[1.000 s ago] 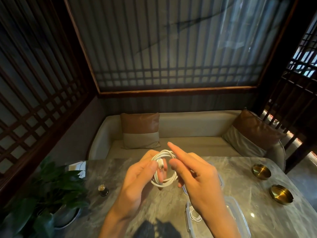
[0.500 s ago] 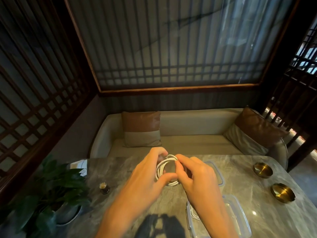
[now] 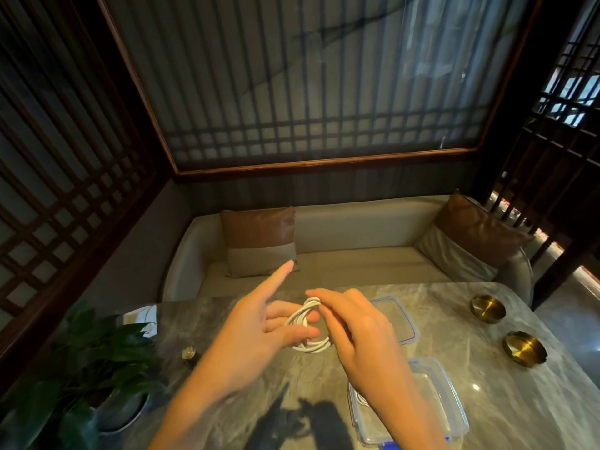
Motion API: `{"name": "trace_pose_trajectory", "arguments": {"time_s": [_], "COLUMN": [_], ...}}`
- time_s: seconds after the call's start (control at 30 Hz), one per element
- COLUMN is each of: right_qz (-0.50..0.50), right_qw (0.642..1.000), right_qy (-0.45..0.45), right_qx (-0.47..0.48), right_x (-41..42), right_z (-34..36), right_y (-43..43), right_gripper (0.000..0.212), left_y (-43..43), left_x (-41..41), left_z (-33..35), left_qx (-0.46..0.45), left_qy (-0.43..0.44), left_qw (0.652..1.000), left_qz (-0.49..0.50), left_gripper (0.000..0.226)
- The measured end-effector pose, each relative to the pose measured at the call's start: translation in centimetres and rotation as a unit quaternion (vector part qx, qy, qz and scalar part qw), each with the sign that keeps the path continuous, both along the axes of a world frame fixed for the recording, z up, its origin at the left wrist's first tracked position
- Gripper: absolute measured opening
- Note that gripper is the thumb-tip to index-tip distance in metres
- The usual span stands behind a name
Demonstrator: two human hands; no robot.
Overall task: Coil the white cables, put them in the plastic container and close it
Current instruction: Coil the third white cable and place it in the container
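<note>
A white cable, wound into a small coil, is held just above the marble table between both hands. My left hand grips the coil's left side with thumb and lower fingers, its index finger stretched out. My right hand pinches the coil's top and right side. The clear plastic container stands open below my right forearm, and a bit of another white cable shows inside at its left wall. The container's lid lies flat behind my right hand.
Two brass dishes sit at the table's right side. A potted plant fills the left front corner, with a small dark bottle beside it. A beige sofa with cushions runs behind the table.
Both hands lowered the coil toward the table. My left index finger has lifted off the coil and points outward; my right fingers moved over the coil's top.
</note>
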State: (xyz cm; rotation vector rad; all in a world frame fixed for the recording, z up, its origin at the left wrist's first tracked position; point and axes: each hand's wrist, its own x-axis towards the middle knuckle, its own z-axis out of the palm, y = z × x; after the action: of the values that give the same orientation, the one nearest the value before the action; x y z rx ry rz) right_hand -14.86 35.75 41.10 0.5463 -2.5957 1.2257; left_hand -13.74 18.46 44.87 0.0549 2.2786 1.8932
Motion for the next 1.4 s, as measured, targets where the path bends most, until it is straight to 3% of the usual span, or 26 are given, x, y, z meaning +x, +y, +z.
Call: {"name": "trace_pose_trajectory", "arguments": {"time_s": [0.1,0.17,0.33,0.47,0.57,0.7,0.77,0.83,0.97,1.1,1.2,1.3,1.4], "right_qz": [0.022,0.046,0.060,0.092,0.113,0.127,0.113,0.114,0.118,0.139,0.134,0.139,0.070], "right_qw": [1.000,0.999,0.998,0.995,0.990,0.986,0.988,0.988,0.965,0.934,0.917,0.904,0.927], "right_qy": [-0.002,0.004,0.000,-0.024,-0.063,-0.099,-0.092,-0.100,-0.163,-0.201,-0.185,-0.166,-0.106], "right_qx": [-0.007,0.001,0.004,0.034,0.065,0.052,0.053,0.022,-0.168,-0.261,-0.327,-0.368,-0.353], "right_x": [0.0,0.2,0.3,0.5,0.3,0.1,0.0,0.0,0.3,0.9,1.5,2.0,2.0], "right_z": [0.6,1.2,2.5,3.5,3.8,3.6,3.4,3.1,2.8,2.8,2.8,2.5,1.8], "right_y": [0.5,0.5,0.6,1.2,1.5,1.5,1.7,1.5,0.2,-1.0,-1.8,-2.6,-3.4], "right_gripper": [0.036,0.041,0.036,0.039,0.034,0.027,0.026,0.024,0.027,0.026,0.025,0.020,0.020], "left_y": [-0.5,-0.7,-0.7,-0.9,-1.0,-0.3,-0.4,-0.6,-0.4,0.5,0.8,0.9,0.6], "left_x": [0.8,1.4,2.0,2.9,3.0,3.1,2.9,2.5,2.2,2.5,2.5,2.7,2.5], "left_z": [1.3,1.7,1.4,1.1,1.6,2.4,2.3,1.8,0.8,0.3,0.5,0.5,0.2], "left_qx": [0.083,0.092,-0.053,-0.161,-0.260,-0.416,-0.462,-0.428,-0.267,-0.172,-0.117,-0.121,-0.129], "left_qy": [0.005,0.029,0.174,0.229,0.277,0.401,0.424,0.461,0.478,0.436,0.447,0.494,0.490], "left_qw": [0.995,0.993,0.982,0.956,0.918,0.806,0.774,0.776,0.833,0.861,0.853,0.816,0.814], "left_qz": [-0.053,-0.070,-0.054,-0.085,-0.114,-0.126,-0.085,-0.041,0.078,0.198,0.241,0.275,0.284], "left_gripper": [0.091,0.089,0.083,0.066,0.039,0.010,0.017,0.035,0.015,0.018,0.017,0.014,0.015]}}
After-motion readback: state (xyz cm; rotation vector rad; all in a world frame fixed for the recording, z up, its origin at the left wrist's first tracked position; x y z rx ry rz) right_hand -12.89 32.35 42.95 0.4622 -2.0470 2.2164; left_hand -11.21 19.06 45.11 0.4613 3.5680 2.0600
